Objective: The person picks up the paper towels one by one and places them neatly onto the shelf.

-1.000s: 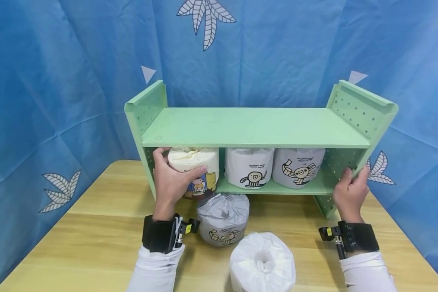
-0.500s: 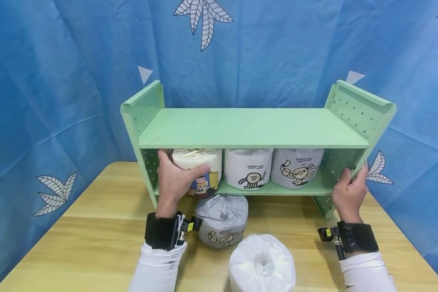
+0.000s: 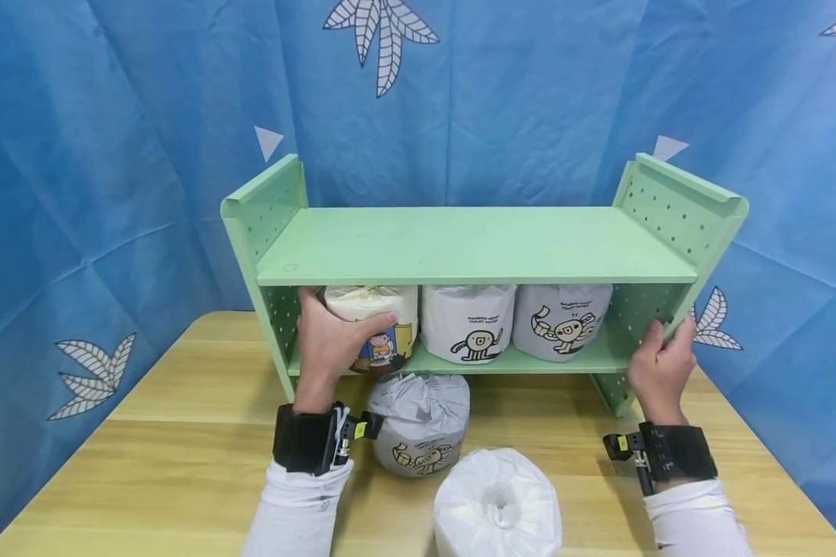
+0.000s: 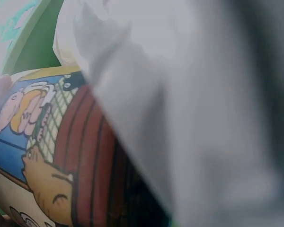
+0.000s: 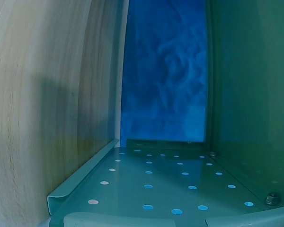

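My left hand holds a cream-wrapped toilet paper roll with a cartoon print, thumb across its front and fingers round its left side. This roll sits at the left end of the lower board of a green two-tier shelf. To its right, close alongside, stands a white toilet paper roll, then a grey one. In the left wrist view the cartoon print is partly covered by blurred pale wrapping. My right hand grips the front edge of the shelf's perforated right side panel.
On the wooden table, a grey wrapped roll stands before the shelf, beside my left wrist. Nearer the front is a white roll, its core hole facing up. A blue patterned cloth hangs behind and at the sides.
The cartoon roll has shifted slightly right along the lower board under my left hand, narrowing the gap to the white roll. My right hand keeps its grip; the head view has turned slightly.
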Motion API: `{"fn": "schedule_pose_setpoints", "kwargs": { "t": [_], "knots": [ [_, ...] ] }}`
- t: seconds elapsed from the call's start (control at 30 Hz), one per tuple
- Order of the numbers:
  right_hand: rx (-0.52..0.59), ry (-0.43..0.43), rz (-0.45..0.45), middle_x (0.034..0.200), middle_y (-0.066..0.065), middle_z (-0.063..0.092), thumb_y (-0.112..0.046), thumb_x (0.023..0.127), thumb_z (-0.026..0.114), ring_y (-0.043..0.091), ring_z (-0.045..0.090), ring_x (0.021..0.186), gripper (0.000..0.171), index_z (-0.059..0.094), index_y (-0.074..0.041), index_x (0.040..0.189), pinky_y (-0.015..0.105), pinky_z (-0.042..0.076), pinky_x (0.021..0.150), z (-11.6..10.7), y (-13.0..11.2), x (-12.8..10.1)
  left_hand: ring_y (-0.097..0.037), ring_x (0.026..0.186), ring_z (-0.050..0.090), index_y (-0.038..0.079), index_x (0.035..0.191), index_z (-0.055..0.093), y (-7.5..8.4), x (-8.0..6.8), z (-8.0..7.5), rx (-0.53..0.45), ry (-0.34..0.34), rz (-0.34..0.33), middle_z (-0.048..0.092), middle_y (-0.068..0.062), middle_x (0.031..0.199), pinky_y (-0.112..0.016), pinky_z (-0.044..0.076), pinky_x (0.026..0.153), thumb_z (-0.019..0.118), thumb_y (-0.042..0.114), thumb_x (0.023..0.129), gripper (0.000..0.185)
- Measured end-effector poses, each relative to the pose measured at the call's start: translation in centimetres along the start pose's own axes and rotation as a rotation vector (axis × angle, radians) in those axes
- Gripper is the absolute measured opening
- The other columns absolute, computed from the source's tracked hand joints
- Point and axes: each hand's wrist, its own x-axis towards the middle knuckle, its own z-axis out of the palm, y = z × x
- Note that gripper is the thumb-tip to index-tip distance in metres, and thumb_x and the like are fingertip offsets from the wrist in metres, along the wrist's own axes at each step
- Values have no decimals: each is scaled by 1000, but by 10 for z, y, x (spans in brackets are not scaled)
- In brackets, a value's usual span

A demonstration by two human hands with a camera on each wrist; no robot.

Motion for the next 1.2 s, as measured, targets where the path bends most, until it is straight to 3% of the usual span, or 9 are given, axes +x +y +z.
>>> {"fn": "schedule_pose_setpoints", "kwargs": {
  "t": [0.73,0.97,1.2],
  "knots": [
    [-2,-12,8,116,36,56,-26,104,39,54,55,108,46,39,1,141,70,43,85,-1,-1,0,-26,110,53,14,143,24,-7,5,5,27,-8,-41,52,-12,123,-43,44,94,94,30,59,110],
    [-8,-8,20,117,35,58,-28,104,40,54,56,106,46,41,0,140,69,44,85,-1,-2,1,-26,111,52,14,141,26,-10,5,5,29,-48,-59,51,-11,124,-42,43,96,91,39,63,106],
    [-14,-13,37,119,34,58,-28,104,39,53,56,106,45,40,-6,143,68,45,84,-3,-4,0,-32,112,52,9,145,20,-13,7,9,40,-99,-50,49,-17,124,-45,43,98,86,31,74,100]
  ]
}}
